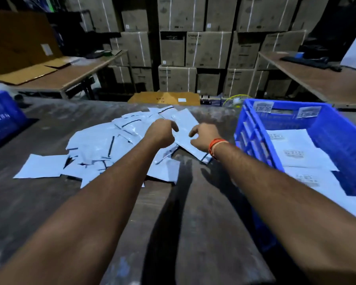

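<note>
A loose pile of white plastic mailer packets (pixel 103 145) lies on the dark worn table (pixel 193 223). One long white packet (pixel 185 128) sits tilted on top of the pile's right side, between my two hands. My left hand (pixel 162 133) has its fingers curled and its thumb on the packet's left edge. My right hand (pixel 203 137), with an orange thread at the wrist, curls its fingers and thumb over the packet's right part. The near end of the packet pokes out below my right wrist.
A blue plastic crate (pixel 255 132) stands at the right, holding several white labelled packets (pixel 292 149). Part of another blue crate (pixel 2 118) is at the left edge. Side tables, flat cardboard (pixel 164 98) and stacked cartons (pixel 206 50) fill the background.
</note>
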A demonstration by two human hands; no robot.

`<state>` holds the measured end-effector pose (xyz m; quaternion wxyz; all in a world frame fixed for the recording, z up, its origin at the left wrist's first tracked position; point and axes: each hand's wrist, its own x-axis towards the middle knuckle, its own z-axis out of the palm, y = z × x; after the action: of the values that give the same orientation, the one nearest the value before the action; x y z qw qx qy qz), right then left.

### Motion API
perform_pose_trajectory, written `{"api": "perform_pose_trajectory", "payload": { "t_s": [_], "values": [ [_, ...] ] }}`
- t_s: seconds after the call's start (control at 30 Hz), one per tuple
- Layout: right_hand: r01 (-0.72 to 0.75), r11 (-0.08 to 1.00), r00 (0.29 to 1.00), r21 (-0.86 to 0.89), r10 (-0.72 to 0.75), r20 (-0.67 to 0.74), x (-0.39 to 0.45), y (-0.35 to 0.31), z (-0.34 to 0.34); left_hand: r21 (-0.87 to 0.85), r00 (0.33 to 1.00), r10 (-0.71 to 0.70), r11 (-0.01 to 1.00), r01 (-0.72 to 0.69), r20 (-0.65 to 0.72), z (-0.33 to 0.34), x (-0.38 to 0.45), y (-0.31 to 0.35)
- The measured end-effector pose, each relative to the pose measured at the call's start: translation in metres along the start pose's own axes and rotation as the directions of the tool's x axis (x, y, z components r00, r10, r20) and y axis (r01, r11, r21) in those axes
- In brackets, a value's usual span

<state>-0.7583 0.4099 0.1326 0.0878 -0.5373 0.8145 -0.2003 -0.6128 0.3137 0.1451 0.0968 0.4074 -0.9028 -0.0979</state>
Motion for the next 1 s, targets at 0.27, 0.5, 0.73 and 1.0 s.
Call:
{"api": "perform_pose_trajectory", "payload": {
  "t_s": [0.27,0.5,0.73,1.0],
  "values": [
    [0.12,0.965,0.938,-0.232,-0.034,0.344,-0.019,-0.027,0.137,0.233,0.936,0.136,0.947,-0.219,0.326,0.063,-0.032,-0.109],
    [0.065,0.94,0.997,-0.334,-0.043,0.072,-0.03,-0.038,0.151,0.259,0.956,0.279,0.92,-0.294,0.094,0.076,-0.049,-0.131],
    [0.006,0.953,0.963,0.302,0.076,-0.258,-0.046,0.002,0.104,0.144,0.978,0.201,0.971,-0.191,-0.053,0.056,-0.046,-0.127],
    [-0.144,0.73,0.872,0.668,0.413,-0.263,-0.083,0.07,0.072,-0.646,0.997,-0.008,0.761,0.058,0.079,0.046,-0.073,-0.101]
  ]
}}
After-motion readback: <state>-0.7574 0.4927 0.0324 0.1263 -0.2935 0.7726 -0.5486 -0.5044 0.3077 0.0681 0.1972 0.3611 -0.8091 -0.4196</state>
